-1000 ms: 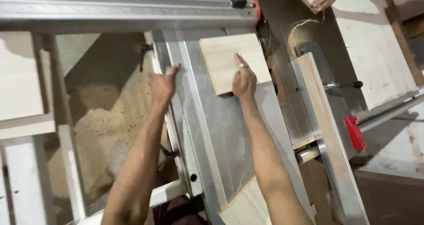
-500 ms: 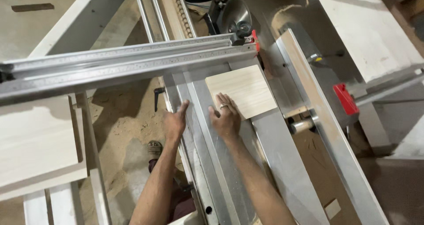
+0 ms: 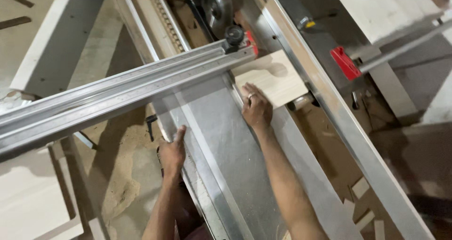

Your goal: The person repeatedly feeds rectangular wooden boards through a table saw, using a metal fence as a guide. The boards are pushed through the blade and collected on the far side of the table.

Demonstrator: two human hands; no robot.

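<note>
Pressing down on a pale wooden board [image 3: 270,82], my right hand [image 3: 257,109] lies flat with its fingers spread over the near left corner of the wood, a ring showing on one finger; this is no pinching grip, only an open palm laid on top; the board itself lies flat on the sliding saw table [image 3: 226,141], its far edge tucked against the long aluminium crosscut fence [image 3: 122,92] and its right side reaching toward the gap beside the fixed part of the machine. My left hand [image 3: 172,151] rests on the left rail of the sliding table, fingers loosely open and the thumb pointing up along the edge; it holds nothing that I can see, and it stays well apart from the board.

Just beyond the fence end, where a black knob [image 3: 234,34] and a red end piece [image 3: 252,42] sit, the round saw blade [image 3: 217,8] shows under its guard; it is near the board's far left corner, though I cannot tell whether they touch. To the right runs a long grey rip fence [image 3: 343,122] set diagonally across the view, with a red handle [image 3: 345,62] beside it and a white panel [image 3: 386,9] past that; small wood offcuts [image 3: 360,197] lie on the floor below. To the left, sawdust [image 3: 117,193] is heaped on the floor under the machine, and pale boards [image 3: 33,202] lie at the lower left corner.
</note>
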